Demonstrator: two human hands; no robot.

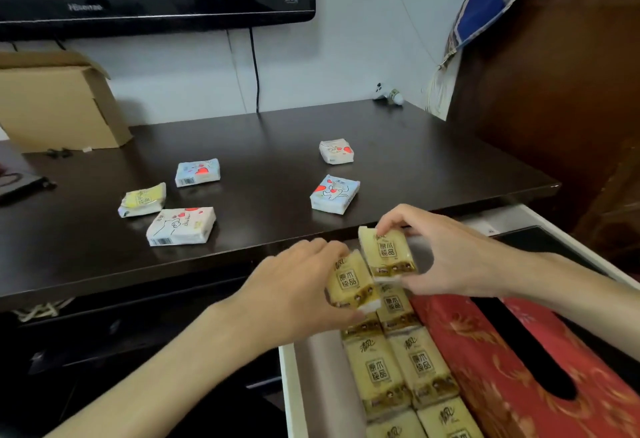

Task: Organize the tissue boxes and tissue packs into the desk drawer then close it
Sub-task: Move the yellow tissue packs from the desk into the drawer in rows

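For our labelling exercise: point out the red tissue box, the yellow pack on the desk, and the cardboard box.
red tissue box (pixel 485 361), head view, patterned top.
yellow pack on the desk (pixel 142 199), head view, printed face.
cardboard box (pixel 52 108), head view, front side.

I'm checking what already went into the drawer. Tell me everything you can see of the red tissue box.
The red tissue box lies flat in the open white drawer, along its right part. Its cover looks like red fabric or printed card with gold floral patterning, and a long dark oval slot opens on top. Its left side runs against two rows of yellow tissue packs. The right forearm crosses above its far end; its near end is cut off.
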